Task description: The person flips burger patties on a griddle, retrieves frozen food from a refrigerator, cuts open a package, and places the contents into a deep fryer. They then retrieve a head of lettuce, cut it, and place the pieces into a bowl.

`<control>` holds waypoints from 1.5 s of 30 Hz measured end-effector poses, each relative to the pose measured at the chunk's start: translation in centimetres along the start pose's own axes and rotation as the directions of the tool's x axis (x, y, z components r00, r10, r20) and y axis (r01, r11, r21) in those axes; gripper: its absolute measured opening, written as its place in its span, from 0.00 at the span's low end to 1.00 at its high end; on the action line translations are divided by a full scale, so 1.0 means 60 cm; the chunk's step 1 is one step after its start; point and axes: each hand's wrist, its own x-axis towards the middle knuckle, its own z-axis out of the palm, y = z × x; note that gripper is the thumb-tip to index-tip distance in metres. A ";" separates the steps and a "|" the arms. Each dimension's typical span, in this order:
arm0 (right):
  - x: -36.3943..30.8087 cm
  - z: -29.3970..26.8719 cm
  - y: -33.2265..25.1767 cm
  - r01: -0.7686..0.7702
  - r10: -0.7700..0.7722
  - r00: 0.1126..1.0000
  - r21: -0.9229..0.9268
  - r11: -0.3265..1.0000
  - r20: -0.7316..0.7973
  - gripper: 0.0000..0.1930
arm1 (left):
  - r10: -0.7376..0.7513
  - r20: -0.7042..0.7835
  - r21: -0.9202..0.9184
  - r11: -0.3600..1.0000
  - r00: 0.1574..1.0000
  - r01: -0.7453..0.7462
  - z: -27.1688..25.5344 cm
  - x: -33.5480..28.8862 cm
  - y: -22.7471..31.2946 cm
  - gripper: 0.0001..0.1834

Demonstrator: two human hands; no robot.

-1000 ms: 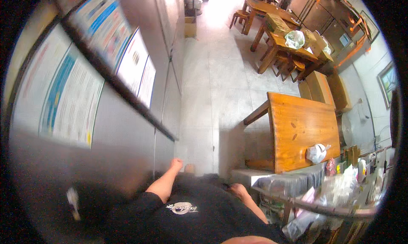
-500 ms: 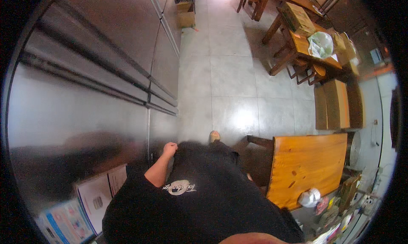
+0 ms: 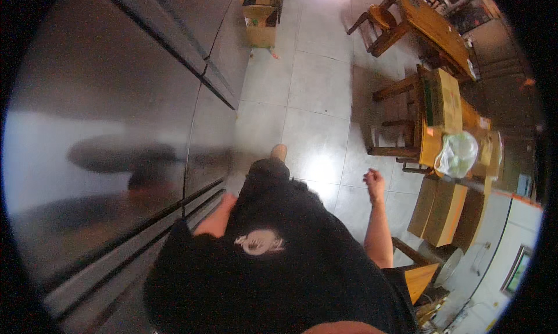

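My left hand (image 3: 228, 201) hangs low at my left side, close to the steel cabinet doors (image 3: 133, 119). Motion smears its fingers, so their pose is unclear. Out to my right, my right hand (image 3: 374, 181) swings over the tiled floor with its fingers loosely bent and a little apart. Nothing shows in it, and it touches nothing. One shoe (image 3: 279, 152) points forward on the tiles beyond my dark clothing.
Along the left runs the steel cabinet front. At right stand wooden tables (image 3: 433, 29), a stool (image 3: 381, 17), a clear plastic bag (image 3: 457, 154) and cardboard boxes (image 3: 440, 211). An open carton (image 3: 259, 29) sits far ahead. Near my right elbow is a wooden tabletop corner (image 3: 419, 280).
I have walked forward: the nearer wooden table has slid back and down at right, and the boxes sit closer. My right arm has come into view; the shoe showing has shifted forward.
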 end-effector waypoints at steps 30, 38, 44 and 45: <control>1.417 0.166 -0.904 0.208 0.004 0.857 -0.352 0.913 0.515 0.17 | -0.388 -0.071 -0.985 0.175 0.919 -0.002 -0.798 0.987 0.908 0.16; 1.459 0.439 -0.921 0.073 0.207 0.722 -0.369 0.926 0.661 0.10 | -0.502 -0.145 -0.937 0.346 0.853 0.044 -0.893 1.413 0.880 0.23; 1.652 0.712 -1.003 0.640 0.167 0.449 -0.446 0.626 0.878 0.09 | -0.707 0.006 -0.981 0.132 0.707 0.140 -0.803 1.676 0.807 0.40; 1.675 0.757 -0.998 0.700 0.186 0.428 -0.455 0.550 0.884 0.10 | -0.777 -0.023 -0.975 0.156 0.629 0.157 -0.777 1.703 0.790 0.44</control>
